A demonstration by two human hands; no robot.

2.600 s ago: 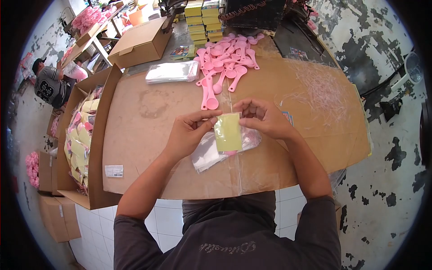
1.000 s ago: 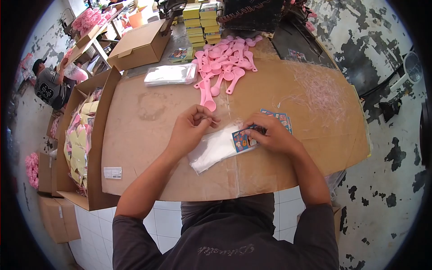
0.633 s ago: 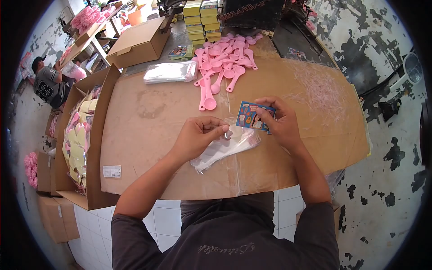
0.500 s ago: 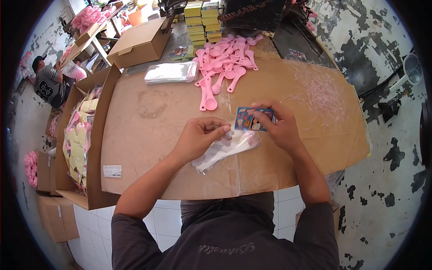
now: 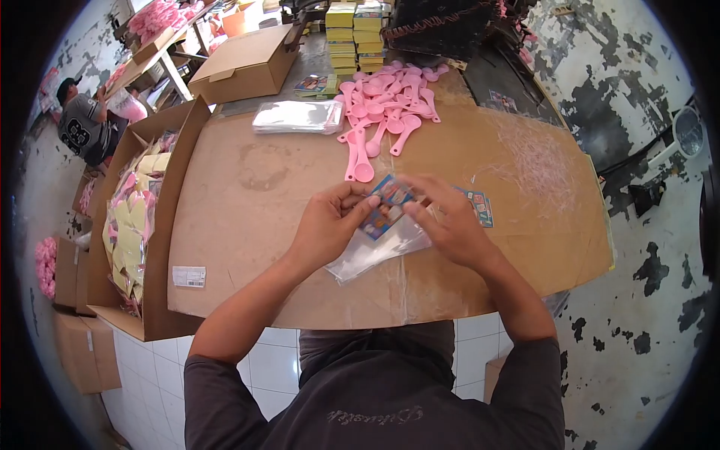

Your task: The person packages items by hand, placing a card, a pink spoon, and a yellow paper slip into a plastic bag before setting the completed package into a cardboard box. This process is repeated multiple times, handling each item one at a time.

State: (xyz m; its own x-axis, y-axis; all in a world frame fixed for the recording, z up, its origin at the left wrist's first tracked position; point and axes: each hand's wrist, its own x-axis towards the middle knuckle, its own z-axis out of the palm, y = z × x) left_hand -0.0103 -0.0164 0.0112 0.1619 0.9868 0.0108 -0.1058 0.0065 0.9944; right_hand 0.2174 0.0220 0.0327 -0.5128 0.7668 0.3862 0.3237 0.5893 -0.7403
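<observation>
My left hand [image 5: 335, 219] pinches a printed blue card [image 5: 382, 217] between thumb and fingers, holding it tilted above the cardboard. Close at the card's right side, my right hand [image 5: 448, 217] has its thumb and fingertips at the upper corner, the fingers smeared by motion. Clear plastic bags [image 5: 375, 259] lie flat on the cardboard beneath both hands. Another printed card [image 5: 480, 208] shows on the cardboard, partly hidden behind my right hand.
Pink measuring spoons [image 5: 394, 97] are heaped ahead, beside a stack of clear bags [image 5: 298, 118]. Card stacks [image 5: 341, 37] stand farther back. At left, an open carton [image 5: 154, 292] holds packed bags. Plastic strands [image 5: 536, 161] lie at right. A person [image 5: 84, 124] is at far left.
The blue card has passed to my left hand and is now tilted. My right hand has shifted left and nearer, and a second card now shows on the cardboard behind it.
</observation>
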